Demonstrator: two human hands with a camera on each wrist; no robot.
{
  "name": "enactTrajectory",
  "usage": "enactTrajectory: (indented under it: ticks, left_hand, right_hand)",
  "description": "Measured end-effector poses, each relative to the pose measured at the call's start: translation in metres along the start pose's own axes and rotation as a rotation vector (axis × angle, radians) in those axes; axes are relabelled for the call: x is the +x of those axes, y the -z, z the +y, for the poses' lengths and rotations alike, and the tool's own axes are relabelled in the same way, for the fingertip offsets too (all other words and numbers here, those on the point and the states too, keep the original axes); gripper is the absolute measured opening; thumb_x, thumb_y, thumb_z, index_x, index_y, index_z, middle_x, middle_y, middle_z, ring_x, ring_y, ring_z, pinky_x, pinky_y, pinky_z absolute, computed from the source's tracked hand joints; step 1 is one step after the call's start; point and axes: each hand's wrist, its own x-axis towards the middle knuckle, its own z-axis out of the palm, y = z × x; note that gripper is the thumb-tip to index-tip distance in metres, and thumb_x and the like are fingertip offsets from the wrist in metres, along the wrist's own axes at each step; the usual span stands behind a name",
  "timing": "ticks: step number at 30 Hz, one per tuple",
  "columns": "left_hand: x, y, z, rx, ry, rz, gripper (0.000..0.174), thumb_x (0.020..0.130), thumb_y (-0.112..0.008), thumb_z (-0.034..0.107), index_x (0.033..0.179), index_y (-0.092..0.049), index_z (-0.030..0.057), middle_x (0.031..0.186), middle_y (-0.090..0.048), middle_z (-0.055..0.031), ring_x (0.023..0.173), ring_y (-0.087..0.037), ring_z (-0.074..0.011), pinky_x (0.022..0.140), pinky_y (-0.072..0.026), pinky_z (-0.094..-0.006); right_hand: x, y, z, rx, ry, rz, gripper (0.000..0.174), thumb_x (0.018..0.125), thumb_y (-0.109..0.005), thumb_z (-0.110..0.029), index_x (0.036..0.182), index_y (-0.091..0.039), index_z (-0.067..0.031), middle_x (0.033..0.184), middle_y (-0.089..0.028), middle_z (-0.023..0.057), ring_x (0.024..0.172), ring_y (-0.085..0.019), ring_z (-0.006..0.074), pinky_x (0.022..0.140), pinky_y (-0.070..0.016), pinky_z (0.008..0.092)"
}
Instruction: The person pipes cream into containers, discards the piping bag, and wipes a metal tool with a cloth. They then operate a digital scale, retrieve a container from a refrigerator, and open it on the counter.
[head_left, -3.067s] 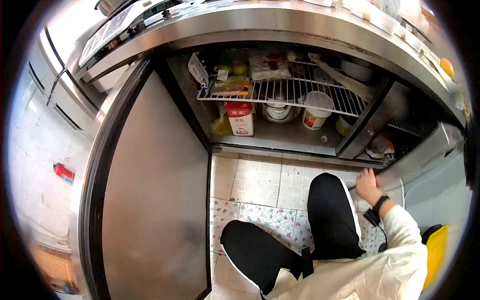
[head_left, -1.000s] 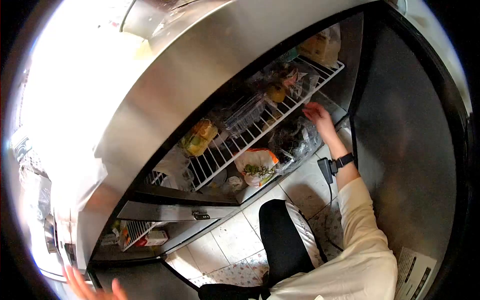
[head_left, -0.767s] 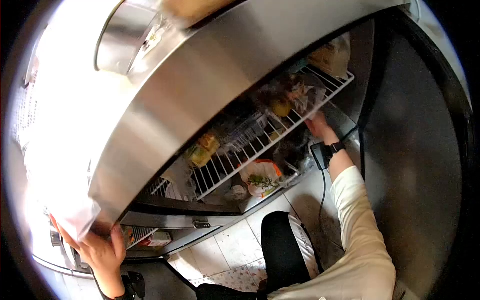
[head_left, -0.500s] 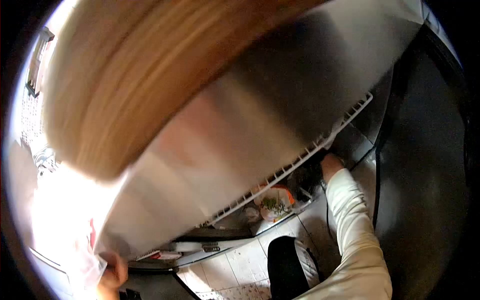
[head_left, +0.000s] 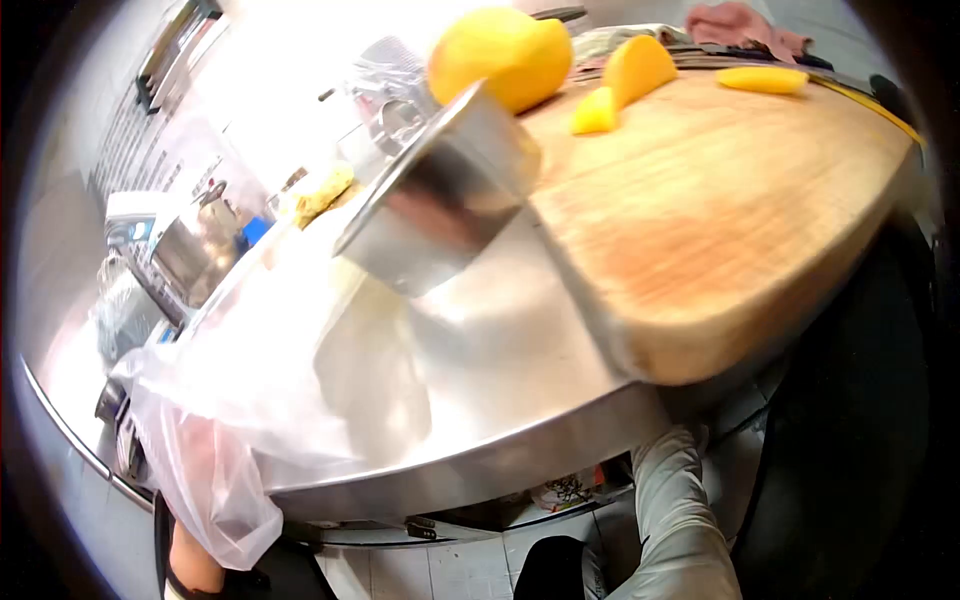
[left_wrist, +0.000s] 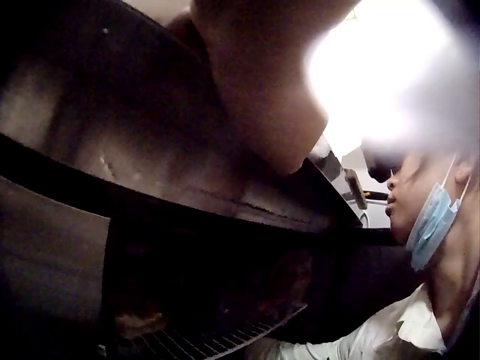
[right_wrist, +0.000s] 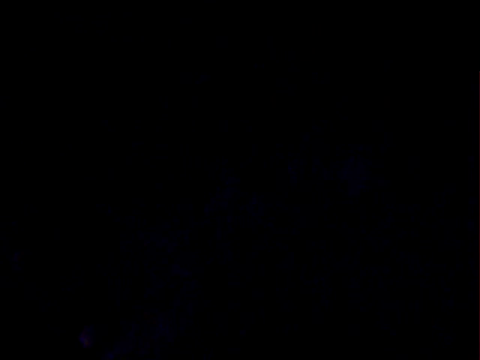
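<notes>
A thin translucent plastic bag (head_left: 235, 490) hangs over the counter's front edge at the lower left of the head view. My left hand (head_left: 205, 465) shows faintly behind it, with the wrist below. In the left wrist view, the left hand (left_wrist: 262, 82) is a dark shape at the counter edge, its fingers indistinct. My right sleeve (head_left: 680, 500) reaches under the counter (head_left: 490, 450), and the right hand is hidden there. The right wrist view is almost black. Above the sleeve, a round wooden board (head_left: 730, 210) bears a cut yellow piece (head_left: 640, 70) and smaller slices.
A steel container (head_left: 440, 210) stands left of the board, a large yellow fruit (head_left: 500, 60) behind it. Further left is a steel pot (head_left: 195, 255). A dark open door (head_left: 850, 420) stands at the right. Below the counter is a wire shelf (left_wrist: 225, 341).
The head view has risen from the cabinet's inside to the countertop and board. My right hand has passed from sight beneath the counter; the left hand, earlier bare at the edge, is now behind the bag.
</notes>
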Motion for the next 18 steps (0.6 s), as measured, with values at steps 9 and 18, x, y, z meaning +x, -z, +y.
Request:
enactTrajectory:
  ticks: [9, 18]
  left_hand:
    - [0.059, 0.054, 0.098, 0.220, -0.389, 0.382, 0.045, 0.074, -0.063, 0.022, 0.110, -0.044, 0.0022, 0.106, -0.056, -0.0137, 0.102, -0.049, -0.0355, 0.094, -0.0343, -0.0568]
    - [0.071, 0.057, 0.114, 0.238, -0.392, 0.513, 0.037, 0.077, -0.058, 0.024, 0.105, -0.044, 0.0034, 0.102, -0.055, -0.0149, 0.101, -0.050, -0.0350, 0.093, -0.0381, -0.0528]
  right_hand:
    - [-0.007, -0.001, 0.018, 0.014, -0.042, -0.030, 0.032, 0.092, -0.046, -0.021, 0.121, -0.044, -0.0077, 0.110, -0.050, 0.0097, 0.096, -0.050, 0.0234, 0.086, -0.0431, 0.0363]
    - [-0.005, -0.002, 0.032, 0.032, -0.044, -0.065, 0.033, 0.092, -0.046, -0.021, 0.122, -0.044, -0.0082, 0.110, -0.050, 0.0100, 0.095, -0.050, 0.0236, 0.086, -0.0426, 0.0376]
